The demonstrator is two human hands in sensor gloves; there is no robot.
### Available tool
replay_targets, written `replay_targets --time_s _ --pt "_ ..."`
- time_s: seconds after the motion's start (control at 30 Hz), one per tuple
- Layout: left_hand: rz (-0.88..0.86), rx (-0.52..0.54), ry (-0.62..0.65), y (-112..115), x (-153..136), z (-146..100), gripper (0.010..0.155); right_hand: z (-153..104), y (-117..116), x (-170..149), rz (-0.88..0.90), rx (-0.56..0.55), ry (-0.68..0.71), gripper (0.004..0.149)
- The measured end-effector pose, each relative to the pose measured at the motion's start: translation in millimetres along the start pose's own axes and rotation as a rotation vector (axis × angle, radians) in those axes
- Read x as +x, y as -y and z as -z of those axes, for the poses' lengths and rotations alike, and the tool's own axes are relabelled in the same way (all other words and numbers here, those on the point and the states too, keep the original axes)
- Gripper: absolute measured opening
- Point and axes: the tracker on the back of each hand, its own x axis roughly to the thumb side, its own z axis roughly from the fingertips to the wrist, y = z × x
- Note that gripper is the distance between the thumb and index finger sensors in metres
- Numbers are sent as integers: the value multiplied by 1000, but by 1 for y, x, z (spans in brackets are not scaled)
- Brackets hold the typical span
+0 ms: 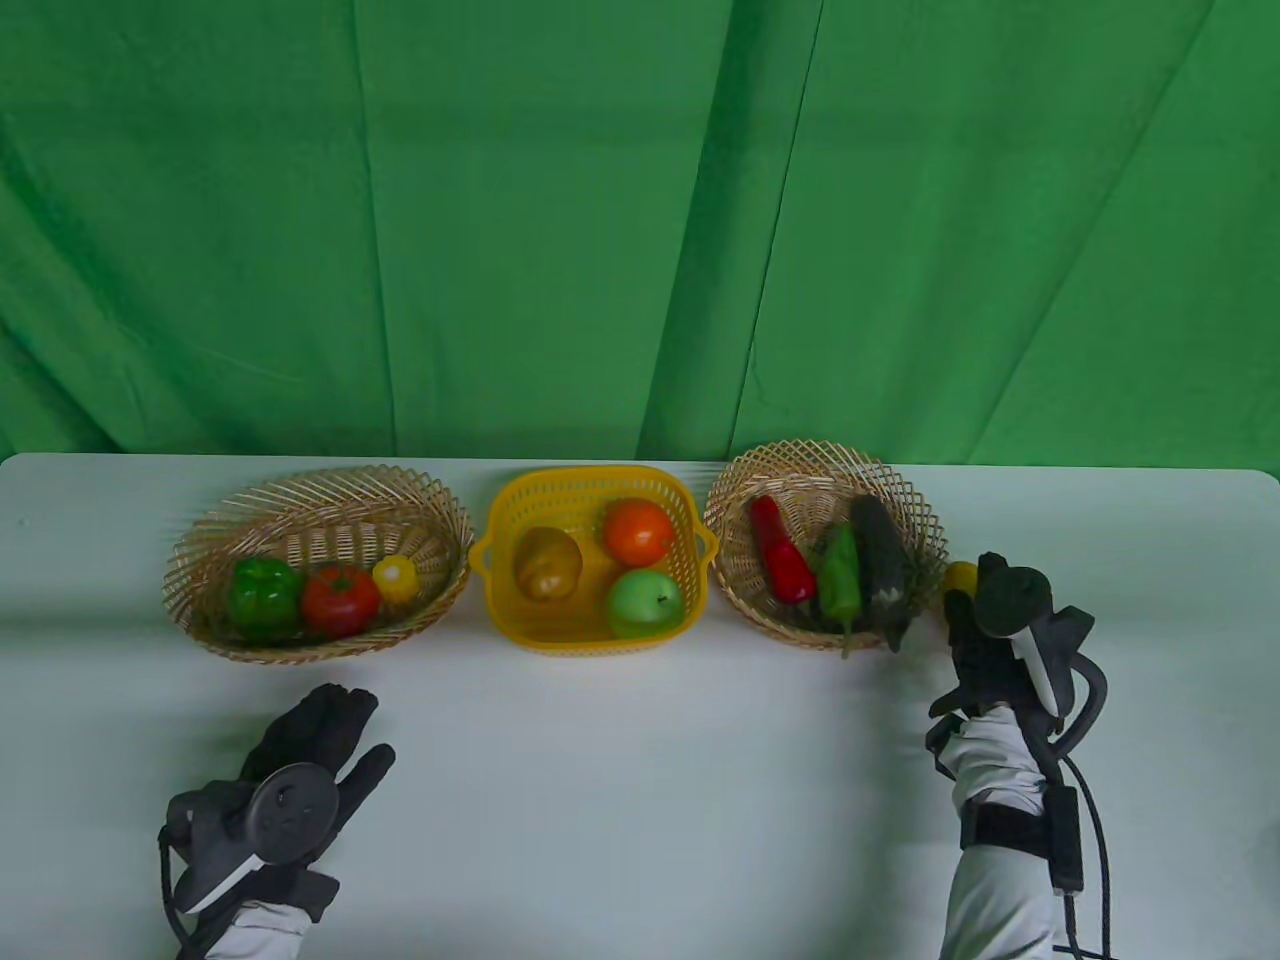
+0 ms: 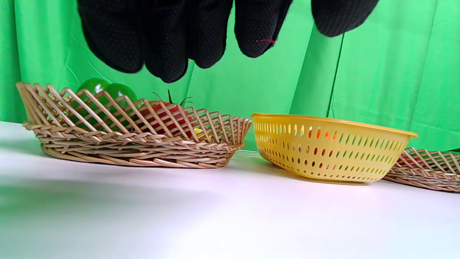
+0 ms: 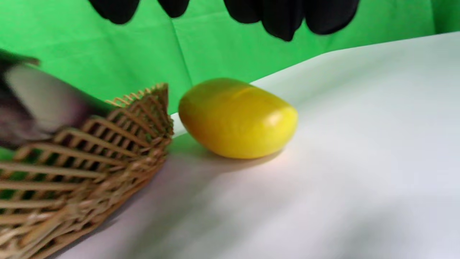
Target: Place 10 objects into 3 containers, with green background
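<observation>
A yellow mango-like fruit (image 1: 961,576) lies on the white table just right of the right wicker basket (image 1: 914,510); in the right wrist view the fruit (image 3: 237,118) sits beside the basket's rim (image 3: 140,118). My right hand (image 1: 975,625) hovers just in front of it, fingers spread above it, holding nothing. My left hand (image 1: 330,735) rests open on the table in front of the left wicker basket (image 1: 200,545), empty. That basket holds a green pepper (image 1: 262,596), a tomato (image 1: 340,600) and a small yellow fruit (image 1: 396,577).
The yellow plastic basket (image 1: 592,640) in the middle holds a pear (image 1: 547,565), an orange (image 1: 639,531) and a green apple (image 1: 645,603). The right basket holds a red chili (image 1: 782,551), a green pepper (image 1: 840,575) and a dark cucumber (image 1: 885,570). A green cloth hangs behind.
</observation>
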Motion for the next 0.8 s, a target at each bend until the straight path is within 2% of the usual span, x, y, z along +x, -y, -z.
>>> replay_targets --time_s 0.3,0.53,0.8 --pt "15 -19 -12 2 -2 1 65 21 -29 -11 -73 132 -46 80" --pt "16 -40 -16 4 -2 1 65 30 -46 -17 -92 148 -73 79" --pt "24 -45 -10 6 -1 2 65 31 -46 -13 -115 131 -75 77"
